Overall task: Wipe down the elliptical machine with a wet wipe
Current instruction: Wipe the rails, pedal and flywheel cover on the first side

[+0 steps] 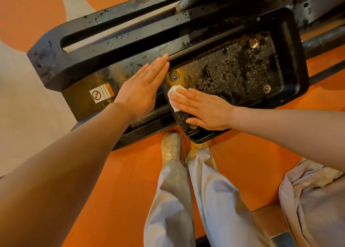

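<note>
The right hand (203, 110), its grip spread flat, pressed the wet wipe (175, 95) onto the near end of the elliptical machine's pedal tray (291, 63), whose long, unwiped stretch ran away behind the fingertips; the left hand (141, 86) lay flat alongside, holding nothing.

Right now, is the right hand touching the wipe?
Touching. The head view shows the right hand lying flat on the white wipe, its fingers covering part of it and pressing it onto the pedal.
</note>
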`<act>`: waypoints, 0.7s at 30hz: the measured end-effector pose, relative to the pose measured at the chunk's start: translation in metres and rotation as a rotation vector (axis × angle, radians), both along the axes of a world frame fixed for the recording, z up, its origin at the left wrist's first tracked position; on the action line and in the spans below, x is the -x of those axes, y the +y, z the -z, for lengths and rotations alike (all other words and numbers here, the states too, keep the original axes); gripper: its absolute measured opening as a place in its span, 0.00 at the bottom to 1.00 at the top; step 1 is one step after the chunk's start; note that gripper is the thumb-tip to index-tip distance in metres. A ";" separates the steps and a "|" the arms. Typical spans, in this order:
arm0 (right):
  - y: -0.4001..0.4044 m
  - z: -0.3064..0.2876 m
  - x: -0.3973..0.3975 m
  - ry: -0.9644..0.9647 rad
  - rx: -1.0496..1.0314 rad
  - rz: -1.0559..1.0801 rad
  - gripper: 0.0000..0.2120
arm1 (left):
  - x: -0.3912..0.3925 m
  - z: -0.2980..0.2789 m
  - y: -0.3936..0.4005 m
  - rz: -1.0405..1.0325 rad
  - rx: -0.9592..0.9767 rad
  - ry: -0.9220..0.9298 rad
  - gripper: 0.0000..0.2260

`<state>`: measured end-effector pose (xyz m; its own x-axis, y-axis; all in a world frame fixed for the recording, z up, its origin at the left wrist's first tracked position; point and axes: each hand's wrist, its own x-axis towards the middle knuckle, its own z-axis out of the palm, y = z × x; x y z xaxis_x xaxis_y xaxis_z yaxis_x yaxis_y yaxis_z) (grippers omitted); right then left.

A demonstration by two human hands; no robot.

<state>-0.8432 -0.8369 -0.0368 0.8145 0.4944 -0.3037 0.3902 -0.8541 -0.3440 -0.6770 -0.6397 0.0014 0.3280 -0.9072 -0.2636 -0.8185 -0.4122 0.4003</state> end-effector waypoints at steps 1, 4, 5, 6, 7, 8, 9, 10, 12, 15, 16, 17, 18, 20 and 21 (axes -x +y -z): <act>-0.004 0.000 0.005 0.003 -0.001 -0.086 0.30 | 0.000 0.000 0.000 -0.005 -0.003 -0.001 0.34; -0.014 -0.001 0.014 0.029 -0.051 -0.285 0.27 | 0.002 -0.001 -0.001 -0.011 -0.002 0.001 0.33; -0.018 -0.001 0.012 0.040 -0.063 -0.322 0.27 | 0.002 -0.001 -0.001 -0.014 -0.002 0.004 0.33; -0.021 0.000 0.008 0.040 -0.061 -0.357 0.27 | 0.002 0.000 -0.001 -0.016 -0.002 0.007 0.33; -0.023 0.001 0.003 0.028 -0.049 -0.387 0.27 | 0.001 0.000 -0.001 -0.016 -0.002 0.007 0.33; -0.024 0.001 -0.003 0.005 -0.030 -0.396 0.27 | 0.001 0.000 -0.001 -0.012 -0.001 0.005 0.33; -0.023 0.002 -0.010 -0.023 -0.006 -0.369 0.27 | 0.001 0.001 -0.001 -0.006 0.003 0.004 0.33; -0.022 0.001 -0.018 -0.050 0.025 -0.303 0.28 | 0.001 0.002 -0.001 -0.001 0.009 0.004 0.33; -0.014 -0.001 -0.036 -0.084 0.074 -0.117 0.29 | 0.001 0.003 -0.001 -0.003 0.020 0.011 0.32; -0.004 -0.004 -0.053 -0.067 0.064 0.067 0.29 | 0.001 0.003 -0.002 -0.020 0.026 0.025 0.32; -0.002 -0.004 -0.054 -0.058 0.054 0.096 0.29 | 0.001 0.003 -0.002 -0.021 0.025 0.026 0.32; 0.000 -0.004 -0.051 -0.047 0.036 0.118 0.29 | 0.001 0.003 -0.002 -0.020 0.023 0.025 0.32; 0.001 -0.003 -0.045 -0.032 0.010 0.128 0.29 | 0.001 0.003 -0.001 -0.018 0.021 0.021 0.32; 0.000 -0.001 -0.027 0.007 -0.036 0.048 0.29 | 0.001 0.002 0.000 -0.008 0.016 0.007 0.32; -0.004 -0.001 -0.015 0.031 -0.045 -0.046 0.29 | 0.001 0.002 0.000 -0.003 0.013 0.001 0.32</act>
<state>-0.8278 -0.8409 -0.0360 0.7810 0.5451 -0.3049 0.4178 -0.8188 -0.3937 -0.6777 -0.6396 -0.0006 0.3309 -0.9095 -0.2518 -0.8168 -0.4096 0.4062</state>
